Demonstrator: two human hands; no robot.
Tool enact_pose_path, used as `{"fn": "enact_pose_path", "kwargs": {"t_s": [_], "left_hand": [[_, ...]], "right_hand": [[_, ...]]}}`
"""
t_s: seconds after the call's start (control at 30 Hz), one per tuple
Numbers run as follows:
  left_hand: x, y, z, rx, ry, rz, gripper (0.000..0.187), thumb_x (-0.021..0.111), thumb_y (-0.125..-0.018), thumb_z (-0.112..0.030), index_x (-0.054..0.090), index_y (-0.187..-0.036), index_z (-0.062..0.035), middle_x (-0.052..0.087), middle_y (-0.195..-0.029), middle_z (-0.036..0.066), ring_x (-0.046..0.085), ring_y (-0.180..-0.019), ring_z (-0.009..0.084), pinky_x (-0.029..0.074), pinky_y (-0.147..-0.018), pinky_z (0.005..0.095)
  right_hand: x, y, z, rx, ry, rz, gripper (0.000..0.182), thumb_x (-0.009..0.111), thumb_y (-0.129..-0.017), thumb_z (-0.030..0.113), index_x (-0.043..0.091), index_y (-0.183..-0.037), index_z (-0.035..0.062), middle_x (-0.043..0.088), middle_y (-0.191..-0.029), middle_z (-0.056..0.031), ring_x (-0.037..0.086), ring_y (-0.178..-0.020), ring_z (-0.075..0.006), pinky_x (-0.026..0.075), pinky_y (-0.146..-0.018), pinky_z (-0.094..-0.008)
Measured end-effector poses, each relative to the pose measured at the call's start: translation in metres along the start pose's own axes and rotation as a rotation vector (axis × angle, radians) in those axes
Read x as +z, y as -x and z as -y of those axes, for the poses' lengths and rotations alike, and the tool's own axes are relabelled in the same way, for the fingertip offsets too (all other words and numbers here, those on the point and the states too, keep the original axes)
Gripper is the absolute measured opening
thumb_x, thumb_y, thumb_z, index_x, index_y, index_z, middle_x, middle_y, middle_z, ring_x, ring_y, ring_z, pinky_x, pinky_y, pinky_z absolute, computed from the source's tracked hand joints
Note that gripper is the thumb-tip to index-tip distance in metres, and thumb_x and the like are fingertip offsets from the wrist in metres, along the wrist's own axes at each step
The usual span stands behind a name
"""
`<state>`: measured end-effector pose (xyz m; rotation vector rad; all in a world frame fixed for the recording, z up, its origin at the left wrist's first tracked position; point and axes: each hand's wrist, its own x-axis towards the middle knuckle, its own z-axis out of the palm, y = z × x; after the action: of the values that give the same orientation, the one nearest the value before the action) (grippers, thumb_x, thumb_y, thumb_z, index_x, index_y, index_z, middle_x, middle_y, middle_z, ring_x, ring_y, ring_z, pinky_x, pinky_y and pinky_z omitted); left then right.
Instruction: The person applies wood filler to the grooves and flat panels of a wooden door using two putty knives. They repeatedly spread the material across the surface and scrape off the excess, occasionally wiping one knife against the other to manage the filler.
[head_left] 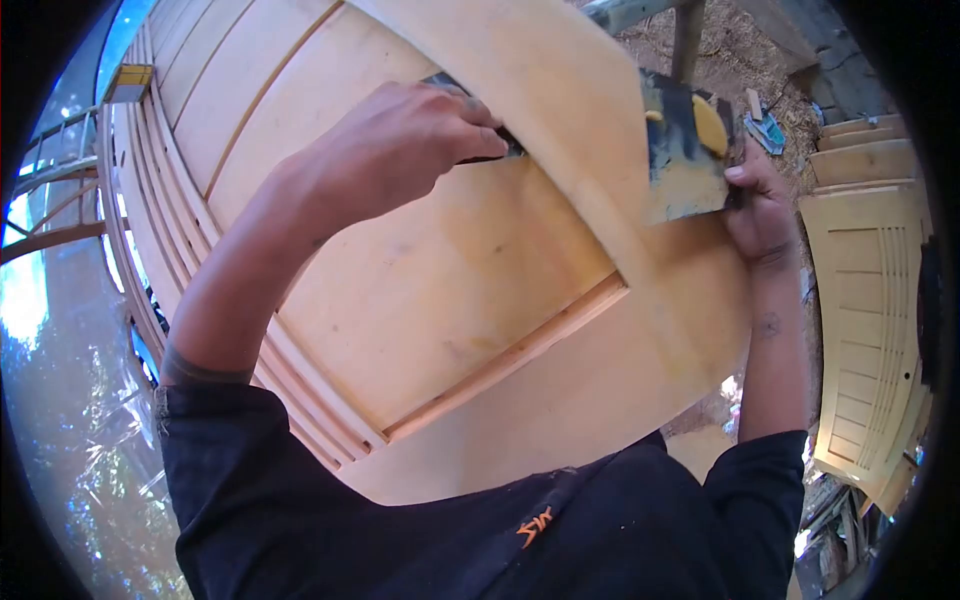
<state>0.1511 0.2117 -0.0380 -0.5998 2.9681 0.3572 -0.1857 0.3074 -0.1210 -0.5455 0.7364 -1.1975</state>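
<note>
My left hand (pixel 425 135) is closed round a dark flat blade (pixel 510 150), held against the recessed panel of a pale wooden door (pixel 480 250). Part of the blade is hidden under the fingers. At the right, my right hand (pixel 765 205) grips the edge of a flat, smeared board (pixel 685 165), with its thumb on the near face. A lump of yellow paste (pixel 710 125) sits on that board. Patches of yellowish smear show on the door's surface. A raised strip (pixel 510 355) borders the lower side of the panel.
Grooved slats (pixel 165 190) run along the door's left side. Another panelled door (pixel 865 340) stands at the far right, below stacked boards (pixel 860 160). Wood shavings and a blue scrap (pixel 768 133) lie on the ground at upper right. A wooden post (pixel 686 40) rises behind the smeared board.
</note>
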Motion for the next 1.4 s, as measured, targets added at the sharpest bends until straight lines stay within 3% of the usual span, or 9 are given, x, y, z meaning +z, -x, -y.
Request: {"fn": "enact_pose_path", "kwargs": {"t_s": [0.17,0.33,0.47,0.6,0.9,1.1,1.2,1.33,1.4], "left_hand": [[0.02,0.027,-0.002,-0.029,0.074,-0.135,0.048,0.051,-0.06,0.012,0.065,-0.103,-0.0055,0.059,-0.114,0.011,0.056,-0.105,0.0285,0.047,-0.085,0.0374],[-0.004,0.061,-0.03,-0.144,0.129,0.11,0.04,0.053,-0.063,0.009,0.066,-0.097,-0.006,0.063,-0.104,0.011,0.058,-0.103,0.0273,0.047,-0.087,0.0369],[-0.012,0.041,-0.021,-0.013,-0.081,-0.149,0.04,0.053,-0.065,0.008,0.065,-0.099,-0.0074,0.063,-0.104,0.01,0.059,-0.1,0.027,0.048,-0.084,0.037],[-0.006,0.011,0.006,0.054,-0.117,-0.1,0.044,0.054,-0.065,0.009,0.062,-0.105,-0.008,0.059,-0.108,0.009,0.058,-0.1,0.0269,0.048,-0.076,0.0365],[0.012,0.013,0.004,-0.042,-0.015,-0.111,0.042,0.054,-0.059,0.012,0.064,-0.098,-0.001,0.062,-0.107,0.012,0.057,-0.102,0.0282,0.047,-0.085,0.0374],[0.003,0.067,-0.02,-0.042,0.056,0.027,0.041,0.053,-0.06,0.011,0.065,-0.097,-0.0012,0.064,-0.099,0.012,0.058,-0.099,0.0283,0.047,-0.084,0.0362],[-0.031,0.064,-0.046,-0.284,0.015,0.554,0.039,0.053,-0.062,0.01,0.065,-0.097,-0.0013,0.064,-0.099,0.012,0.058,-0.097,0.0283,0.047,-0.083,0.0364],[-0.034,0.027,-0.029,-0.093,0.04,0.017,0.04,0.05,-0.062,0.011,0.064,-0.098,-0.0006,0.063,-0.099,0.013,0.059,-0.092,0.0299,0.047,-0.078,0.0374],[-0.032,0.004,-0.021,-0.065,-0.016,0.095,0.041,0.049,-0.061,0.012,0.064,-0.098,-0.0003,0.063,-0.099,0.013,0.059,-0.091,0.0309,0.047,-0.078,0.0382]], "right_hand": [[0.009,0.002,0.003,-0.009,0.035,-0.104,0.063,0.04,-0.073,0.0,0.027,-0.135,-0.0046,0.042,-0.133,-0.0176,0.041,-0.124,-0.0273,0.03,-0.107,-0.0383],[0.004,0.001,0.005,0.038,0.003,-0.022,0.065,0.04,-0.073,0.001,0.024,-0.137,-0.0045,0.041,-0.133,-0.0179,0.041,-0.124,-0.0283,0.032,-0.106,-0.039],[0.009,0.0,0.006,0.026,0.023,-0.031,0.066,0.04,-0.073,0.001,0.024,-0.136,-0.0044,0.041,-0.133,-0.0179,0.042,-0.123,-0.0283,0.033,-0.106,-0.0389],[0.016,0.0,0.004,-0.007,0.023,-0.075,0.057,0.041,-0.074,0.002,0.033,-0.131,-0.005,0.049,-0.125,-0.0165,0.05,-0.114,-0.0244,0.04,-0.1,-0.0366],[0.003,0.001,0.001,-0.003,-0.023,-0.013,0.051,0.041,-0.077,0.002,0.036,-0.127,-0.0051,0.051,-0.122,-0.0163,0.051,-0.113,-0.0247,0.039,-0.1,-0.0366],[0.006,0.001,0.002,-0.013,-0.055,0.026,0.049,0.04,-0.078,0.002,0.038,-0.127,-0.0039,0.051,-0.121,-0.016,0.052,-0.111,-0.0234,0.039,-0.099,-0.0349],[0.005,0.0,0.0,-0.009,-0.064,0.053,0.05,0.04,-0.077,0.001,0.039,-0.126,-0.004,0.052,-0.12,-0.0152,0.052,-0.11,-0.0228,0.039,-0.099,-0.0338],[0.008,0.001,-0.002,-0.033,-0.038,0.051,0.049,0.041,-0.076,0.001,0.041,-0.125,-0.004,0.052,-0.119,-0.0146,0.053,-0.108,-0.0218,0.039,-0.098,-0.0327],[0.008,0.0,-0.002,-0.029,-0.039,0.057,0.049,0.042,-0.075,0.001,0.041,-0.124,-0.0041,0.053,-0.118,-0.0148,0.053,-0.107,-0.0216,0.04,-0.098,-0.0324]]}}
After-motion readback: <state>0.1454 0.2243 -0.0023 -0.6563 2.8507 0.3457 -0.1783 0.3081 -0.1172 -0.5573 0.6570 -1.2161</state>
